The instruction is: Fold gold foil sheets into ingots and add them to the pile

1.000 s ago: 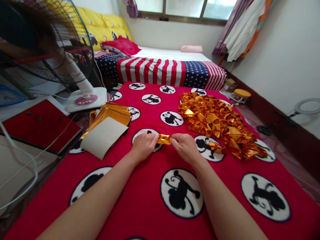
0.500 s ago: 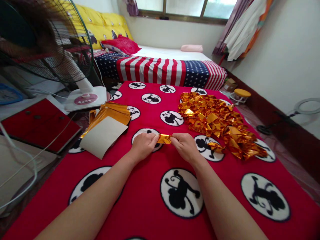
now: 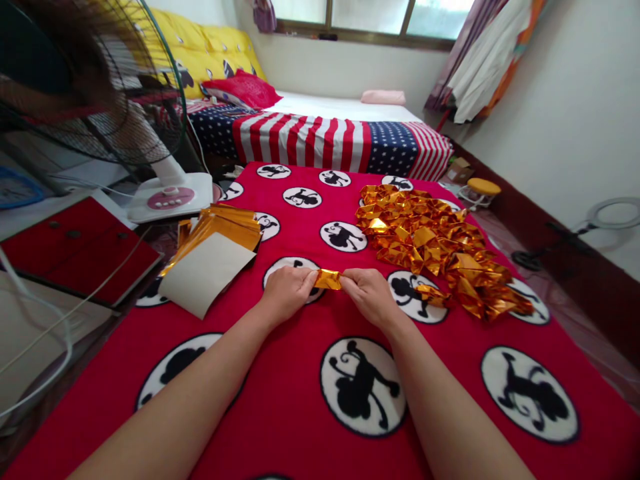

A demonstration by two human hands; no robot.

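A small folded piece of gold foil paper point(image 3: 328, 279) is stretched between my two hands, above the red cloth point(image 3: 295, 373). My left hand point(image 3: 289, 291) pinches its left end, thumb on top. At the right end, my right hand point(image 3: 369, 291) pinches it too. The ends of the foil paper are hidden under my fingers. To the left lies a stack of gold foil sheets point(image 3: 227, 225), with a pale sheet point(image 3: 207, 273) face up at its front. A heap of folded gold foil pieces point(image 3: 420, 230) spreads to the right, and one small piece point(image 3: 431, 294) lies apart, nearest my right hand.
A fan point(image 3: 170, 193) stands at the left, its blades blurred. Beside it are a red panel point(image 3: 75, 240) and a white cable point(image 3: 67, 327). Behind is a bed with a striped, starred cover point(image 3: 320, 140). A yellow stool point(image 3: 484, 187) and a ring-topped stand point(image 3: 617, 213) are at the right.
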